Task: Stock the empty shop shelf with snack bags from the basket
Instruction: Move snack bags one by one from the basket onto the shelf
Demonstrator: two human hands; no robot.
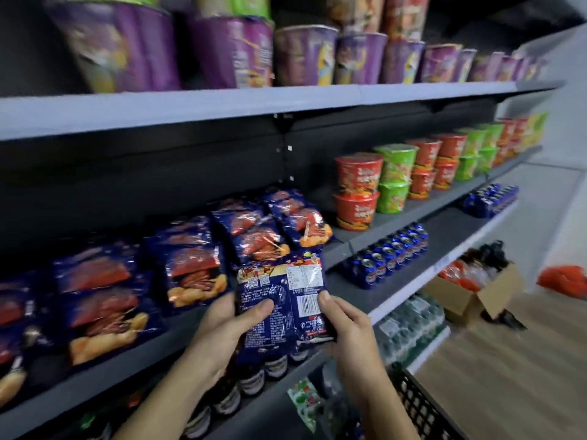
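Below the right hand (346, 328) is the black basket (422, 408), closest to the camera. Both hands pinch one blue snack bag (282, 300), its back side showing; the left hand (228, 325) has its thumb on the left half, the right hand on the right edge. Just beyond the hands, more blue bags (190, 265) lie on the grey shelf (95, 385).

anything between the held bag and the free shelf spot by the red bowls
Nothing visible. The dark blue foil snack bag, gripped by left hand and right hand, is at the shelf front; the bare grey shelf strip between shelved blue bags and stacked red noodle bowls lies open.
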